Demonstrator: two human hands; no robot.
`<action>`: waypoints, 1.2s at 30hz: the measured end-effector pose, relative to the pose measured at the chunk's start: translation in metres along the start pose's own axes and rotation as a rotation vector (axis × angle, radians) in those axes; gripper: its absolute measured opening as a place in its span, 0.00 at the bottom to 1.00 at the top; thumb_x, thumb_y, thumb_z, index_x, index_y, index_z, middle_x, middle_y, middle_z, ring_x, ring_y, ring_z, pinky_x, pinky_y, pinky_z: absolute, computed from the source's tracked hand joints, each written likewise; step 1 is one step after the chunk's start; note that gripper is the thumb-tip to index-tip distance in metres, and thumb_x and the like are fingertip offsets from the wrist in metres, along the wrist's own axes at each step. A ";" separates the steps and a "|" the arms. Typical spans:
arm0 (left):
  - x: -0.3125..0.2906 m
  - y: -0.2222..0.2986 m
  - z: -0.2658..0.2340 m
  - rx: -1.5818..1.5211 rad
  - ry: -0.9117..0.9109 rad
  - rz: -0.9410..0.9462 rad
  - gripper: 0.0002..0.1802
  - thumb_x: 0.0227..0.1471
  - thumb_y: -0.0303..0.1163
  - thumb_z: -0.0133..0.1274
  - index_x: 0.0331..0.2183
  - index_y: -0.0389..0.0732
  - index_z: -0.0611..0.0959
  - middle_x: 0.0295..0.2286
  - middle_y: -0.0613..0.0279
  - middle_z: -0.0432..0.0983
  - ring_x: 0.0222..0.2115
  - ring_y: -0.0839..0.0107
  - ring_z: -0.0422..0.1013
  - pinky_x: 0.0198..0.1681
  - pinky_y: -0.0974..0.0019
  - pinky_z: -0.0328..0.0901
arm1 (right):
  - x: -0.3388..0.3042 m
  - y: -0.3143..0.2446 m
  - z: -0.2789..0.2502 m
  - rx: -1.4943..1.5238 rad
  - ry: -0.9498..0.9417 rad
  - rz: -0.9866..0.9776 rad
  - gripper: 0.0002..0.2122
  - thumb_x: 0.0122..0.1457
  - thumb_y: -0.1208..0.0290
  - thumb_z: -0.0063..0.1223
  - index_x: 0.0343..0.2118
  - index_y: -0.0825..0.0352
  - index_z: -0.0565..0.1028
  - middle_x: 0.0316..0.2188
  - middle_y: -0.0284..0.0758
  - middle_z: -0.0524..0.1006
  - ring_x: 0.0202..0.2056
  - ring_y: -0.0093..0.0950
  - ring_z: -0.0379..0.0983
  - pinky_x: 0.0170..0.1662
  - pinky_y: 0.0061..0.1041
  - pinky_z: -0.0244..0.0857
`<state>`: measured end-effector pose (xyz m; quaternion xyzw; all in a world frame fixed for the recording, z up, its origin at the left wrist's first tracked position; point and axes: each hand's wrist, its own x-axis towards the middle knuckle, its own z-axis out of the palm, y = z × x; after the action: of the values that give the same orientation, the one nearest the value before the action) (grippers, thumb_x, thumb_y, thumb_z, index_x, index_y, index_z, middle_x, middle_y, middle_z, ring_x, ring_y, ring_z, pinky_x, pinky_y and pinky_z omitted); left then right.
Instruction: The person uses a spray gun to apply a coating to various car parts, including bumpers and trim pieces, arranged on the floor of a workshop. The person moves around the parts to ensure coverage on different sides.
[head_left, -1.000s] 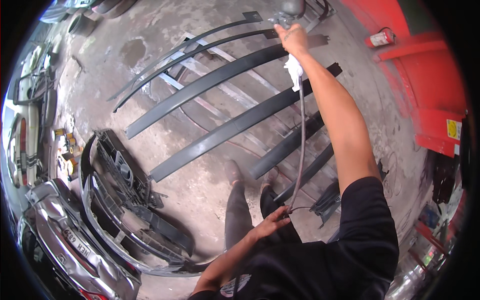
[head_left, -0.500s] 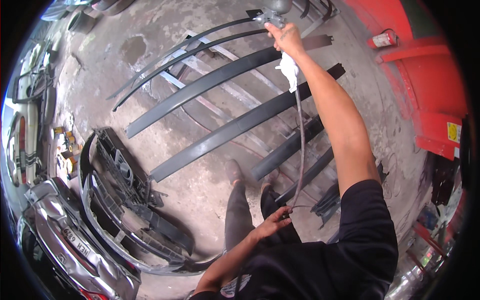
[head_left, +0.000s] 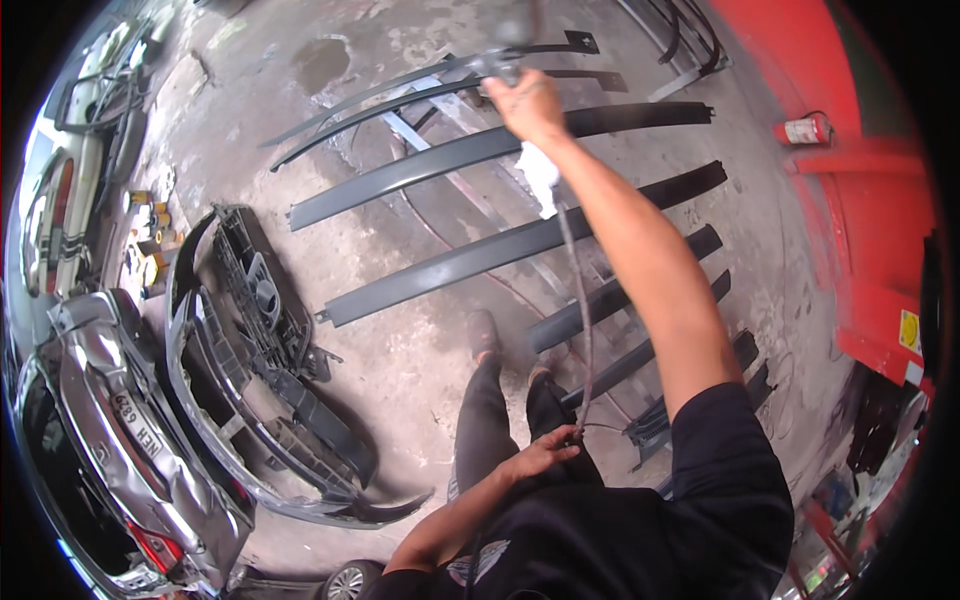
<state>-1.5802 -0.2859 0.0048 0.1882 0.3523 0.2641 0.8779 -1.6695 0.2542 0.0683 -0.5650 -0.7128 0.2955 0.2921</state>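
Observation:
My right hand [head_left: 530, 108] reaches far forward, closed around the grip of a metal spray gun [head_left: 496, 68] that is smeared by motion. The gun is over the farthest of several long dark trim strips, two narrow curved strips [head_left: 400, 97]. White cloth [head_left: 538, 180] is wrapped below the grip, where a dark air hose [head_left: 584, 310] hangs down. Near my waist, my left hand [head_left: 548, 450] is closed on that hose. Between my hands lie wider dark panels, one farther off [head_left: 400, 178] and one nearer [head_left: 520, 242], all resting on a metal rack [head_left: 470, 187].
A black bumper [head_left: 215, 400] and grille parts lie on the floor at left, beside a dented silver tailgate [head_left: 120, 410]. Small cans [head_left: 150, 235] stand beyond. At right are a red metal structure [head_left: 870, 200] and a fire extinguisher [head_left: 805, 130]. Shorter dark panels [head_left: 625, 300] lie near my feet.
My right hand has swept the spray gun leftward along the narrow strips. The whole view has shifted a little. My left hand stays low on the hose.

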 end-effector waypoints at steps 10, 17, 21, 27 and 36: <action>-0.019 0.001 -0.001 -0.013 -0.001 -0.027 0.22 0.65 0.36 0.54 0.57 0.41 0.72 0.48 0.69 0.71 0.53 0.75 0.62 0.60 0.68 0.56 | -0.033 -0.049 0.045 0.342 -0.257 -0.136 0.20 0.58 0.53 0.62 0.27 0.71 0.78 0.15 0.33 0.76 0.15 0.24 0.73 0.21 0.28 0.69; -0.022 -0.002 -0.002 0.030 -0.025 -0.016 0.21 0.64 0.35 0.54 0.56 0.42 0.73 0.46 0.70 0.71 0.51 0.76 0.63 0.57 0.69 0.57 | -0.012 0.060 -0.076 -0.198 0.147 0.196 0.21 0.55 0.51 0.64 0.29 0.71 0.81 0.25 0.50 0.81 0.32 0.46 0.81 0.38 0.41 0.73; -0.023 -0.017 -0.009 0.035 -0.036 0.019 0.19 0.64 0.36 0.55 0.54 0.41 0.74 0.44 0.71 0.71 0.49 0.77 0.63 0.56 0.70 0.58 | -0.025 0.094 -0.130 -0.466 0.378 0.249 0.19 0.58 0.53 0.60 0.31 0.70 0.81 0.30 0.52 0.82 0.38 0.51 0.80 0.42 0.46 0.72; -0.041 -0.029 -0.018 0.138 -0.007 0.017 0.13 0.64 0.35 0.54 0.46 0.38 0.80 0.36 0.72 0.74 0.41 0.79 0.66 0.49 0.71 0.61 | -0.038 0.077 -0.081 -0.263 0.213 0.344 0.19 0.58 0.54 0.61 0.33 0.71 0.81 0.32 0.53 0.81 0.39 0.53 0.79 0.44 0.44 0.71; -0.065 -0.047 -0.032 -0.017 0.058 0.090 0.11 0.65 0.36 0.53 0.44 0.40 0.80 0.32 0.74 0.73 0.37 0.82 0.66 0.44 0.72 0.62 | -0.092 -0.111 0.120 0.043 -0.072 -0.163 0.17 0.57 0.56 0.61 0.29 0.69 0.82 0.22 0.47 0.80 0.29 0.45 0.80 0.35 0.40 0.71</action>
<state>-1.6268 -0.3570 -0.0074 0.1885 0.3668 0.3115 0.8561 -1.8118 0.1325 0.0658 -0.4880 -0.7599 0.3060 0.3014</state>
